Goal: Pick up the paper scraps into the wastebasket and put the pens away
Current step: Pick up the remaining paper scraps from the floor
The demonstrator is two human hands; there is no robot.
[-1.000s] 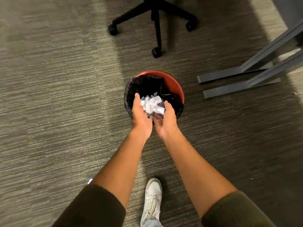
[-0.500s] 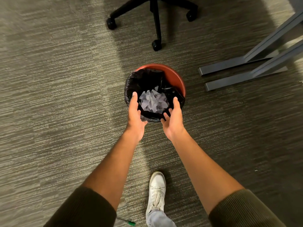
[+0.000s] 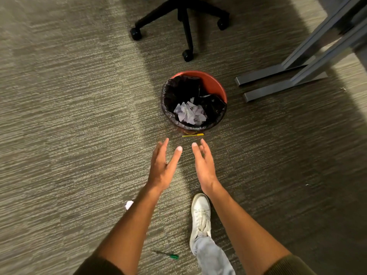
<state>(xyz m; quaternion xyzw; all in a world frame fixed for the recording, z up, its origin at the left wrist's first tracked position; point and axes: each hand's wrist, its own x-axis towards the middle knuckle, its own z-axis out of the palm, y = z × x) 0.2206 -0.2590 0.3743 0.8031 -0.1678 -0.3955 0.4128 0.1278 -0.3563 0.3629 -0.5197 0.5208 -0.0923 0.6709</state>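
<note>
Now both hands empty, fingers spread loose: left hand point(image 3: 161, 167) & right hand point(image 3: 204, 165) hover over carpet, just short of wastebasket point(image 3: 215, 87). Paper scraps point(image 3: 190, 114) lie inside. Yellow pen point(image 3: 192, 135) at its base, green pen point(image 3: 167, 255) near shoe point(image 3: 200, 212), one white scrap point(image 3: 129, 204) by left forearm.

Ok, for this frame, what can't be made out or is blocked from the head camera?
- Wastebasket bottom: covered by the paper scraps and black liner.
- White scrap on the carpet: partly behind the left forearm, so its full size is unclear.
- Yellow pen and green pen: too small to tell capped or not.
- Chair and desk legs: cut off by the top edge.
- Left hand and right hand: open, empty.
</note>
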